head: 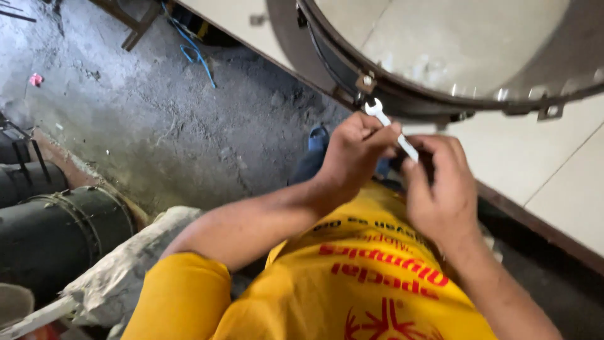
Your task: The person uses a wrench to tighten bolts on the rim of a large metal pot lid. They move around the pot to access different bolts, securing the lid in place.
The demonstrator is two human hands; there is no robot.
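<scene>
— Below the big ring, at chest height: small open-ended spanner point(390, 128), bright smooth metal, slim flat shank, forked head up near a bolted bracket point(365, 82).

— Held how?

— Pinched by the left hand point(355, 157), fingers curled tight over the shank, thumb side up. Right hand point(440, 189) closed around the lower end, fingers bunched; anything else inside it, impossible to tell.

— And the ring?

— Large round metal band point(402, 101), dark and dull outside, shiny within, small lugs spaced along the rim. Resting on a pale smooth board point(522, 157) with a rusty brown edge.

— Clothing?

— Yellow shirt point(352, 283), soft cotton, red print across the front.

— Around that?

— Rough grey concrete floor point(157, 113), patchy and dusty. Blue cable point(192, 53) looping across it. Dark cylindrical pipe point(56, 233) with strap bands at far left, crumpled dirty-white sack point(126, 271) beside it.
</scene>
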